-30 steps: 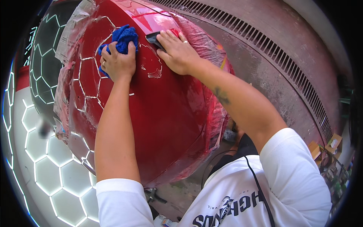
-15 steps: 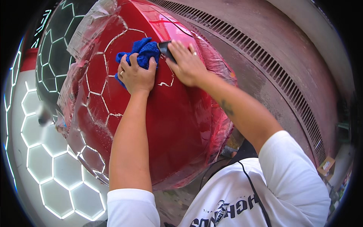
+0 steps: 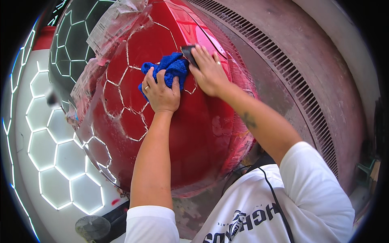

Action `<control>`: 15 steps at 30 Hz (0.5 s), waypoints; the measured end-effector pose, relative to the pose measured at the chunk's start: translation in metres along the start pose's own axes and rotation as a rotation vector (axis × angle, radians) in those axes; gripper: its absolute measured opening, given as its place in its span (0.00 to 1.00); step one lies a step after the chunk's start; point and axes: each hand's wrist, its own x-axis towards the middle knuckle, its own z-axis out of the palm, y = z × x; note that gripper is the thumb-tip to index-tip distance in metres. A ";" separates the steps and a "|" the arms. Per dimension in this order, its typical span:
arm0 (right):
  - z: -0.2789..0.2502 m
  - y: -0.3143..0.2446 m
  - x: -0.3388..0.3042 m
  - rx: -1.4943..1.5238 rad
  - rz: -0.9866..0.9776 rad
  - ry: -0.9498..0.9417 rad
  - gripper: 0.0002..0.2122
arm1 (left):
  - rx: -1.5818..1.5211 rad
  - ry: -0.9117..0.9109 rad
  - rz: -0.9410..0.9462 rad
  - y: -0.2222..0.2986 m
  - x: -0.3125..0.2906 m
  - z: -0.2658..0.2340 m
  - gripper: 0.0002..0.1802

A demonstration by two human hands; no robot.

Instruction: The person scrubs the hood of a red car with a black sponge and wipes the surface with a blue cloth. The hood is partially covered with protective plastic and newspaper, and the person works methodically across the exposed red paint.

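A glossy red car body panel [image 3: 190,146] curves away beneath both hands, with bright hexagon reflections across it. My left hand [image 3: 164,97], a ring on one finger, is closed on a crumpled blue cloth [image 3: 172,67] that rests against the panel. Just to the right, my right hand [image 3: 210,73] presses a small black pad [image 3: 189,56] to the red surface near a lighter, shinier stripe. Fingers of that hand lie stretched over the pad and hide part of it. Cloth and pad are side by side, almost touching.
Newspaper [image 3: 106,32] under clear film covers the far left edge of the panel. Crinkled masking film [image 3: 241,131] hangs along its right side. A long floor grate [image 3: 279,67] runs beyond it. A round fan [image 3: 92,227] shows at the lower left.
The whole view has shifted, and the panel appears farther right and lower. My right hand and the pad have slid slightly farther away beside the cloth. The fan has come into view.
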 end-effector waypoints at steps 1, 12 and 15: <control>0.004 0.002 0.015 0.024 -0.013 -0.001 0.34 | -0.001 0.010 0.003 -0.003 0.000 -0.002 0.27; 0.002 -0.012 -0.008 0.077 -0.056 0.021 0.35 | -0.008 -0.013 -0.022 -0.003 -0.002 -0.005 0.22; 0.001 -0.007 0.007 0.131 -0.033 0.009 0.34 | -0.009 -0.002 -0.015 -0.005 -0.006 -0.002 0.21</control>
